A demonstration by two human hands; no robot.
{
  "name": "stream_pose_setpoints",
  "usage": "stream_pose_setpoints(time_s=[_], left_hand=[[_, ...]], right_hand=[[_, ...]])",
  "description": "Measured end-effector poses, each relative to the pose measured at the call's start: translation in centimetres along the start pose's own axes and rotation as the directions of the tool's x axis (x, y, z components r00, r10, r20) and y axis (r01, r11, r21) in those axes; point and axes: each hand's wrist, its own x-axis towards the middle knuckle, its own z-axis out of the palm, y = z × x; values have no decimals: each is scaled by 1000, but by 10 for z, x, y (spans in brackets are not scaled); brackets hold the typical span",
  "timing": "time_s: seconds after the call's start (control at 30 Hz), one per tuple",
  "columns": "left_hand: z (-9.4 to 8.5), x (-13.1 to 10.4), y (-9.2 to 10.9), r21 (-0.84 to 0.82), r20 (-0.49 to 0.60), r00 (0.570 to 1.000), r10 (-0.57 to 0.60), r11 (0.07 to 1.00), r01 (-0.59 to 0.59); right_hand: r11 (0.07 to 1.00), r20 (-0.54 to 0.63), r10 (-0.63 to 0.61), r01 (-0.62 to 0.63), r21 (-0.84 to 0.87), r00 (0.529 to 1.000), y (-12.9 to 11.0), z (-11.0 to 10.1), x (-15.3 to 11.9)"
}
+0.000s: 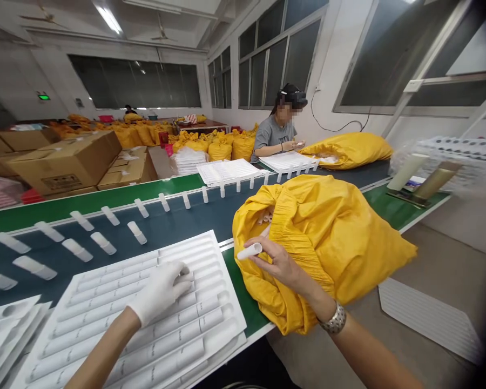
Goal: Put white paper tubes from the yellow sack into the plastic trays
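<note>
While the bare right hand [281,265] holds one white tube [250,251] between thumb and fingers, the tube juts out between nine and ten o'clock from it, its open end beside the fingertips. From that hand, the mouth of the near yellow sack [340,227] lies at eleven o'clock and its bulk at two — more white tubes show inside, too overlapped to count.

Gloved in white, the left hand [162,289] sits between eight and nine o'clock from the right, over the white tray [222,330], fingers half bent; whether they grip anything I cannot tell. Marked tubes lie in the tray's grooves around it.

On the blue-grey belt [194,221], five tubes make the near row [103,243], at ten o'clock from the left hand, and over a dozen the far row [164,201]. Counted from the right hand: one co-worker [275,129] at twelve, one second yellow sack [348,148] at one — and one spare tray [429,319] near four, on the floor.
</note>
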Motion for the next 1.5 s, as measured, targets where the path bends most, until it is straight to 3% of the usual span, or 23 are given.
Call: stream_pose_setpoints(time_s=[0.2, 0.27, 0.4, 0.57, 0.77, 0.93, 1.13, 1.37, 1.5], left_hand=[[-1, -14, 30, -108, -25, 1000, 9, 994, -12], [-2, -24, 46, -238, 6, 1000, 19, 971, -17], [-6, -45, 74, -607, 150, 989, 18, 791, 78], [-8, -55, 86, -752, 229, 967, 107, 650, 107], [6, -66, 94, -672, 90, 993, 81, 740, 1], [23, -77, 99, -639, -48, 988, 149, 755, -145], [35, -76, 89, -406, -197, 934, 299, 842, -355], [46, -64, 84, -346, -165, 940, 298, 875, -338], [33, -43, 83, -223, -72, 962, 262, 936, -271]], right_hand=[[923, -106, 127, -79, 376, 986, 4, 37, -9], [900, -129, 126, -59, 432, 984, 1, 48, -9], [878, -90, 115, -59, 475, 989, -15, 56, -11], [911, 40, 87, -96, 401, 995, -30, 47, -16], [987, 152, 109, -125, 97, 982, -35, 31, -18], [980, 224, 150, -175, 98, 963, -43, 33, -15], [963, 308, 177, -228, 140, 935, -42, 44, -10], [966, 365, 212, -252, 65, 907, -34, 49, -1], [945, 504, 325, -286, -156, 800, -36, 37, 19]])
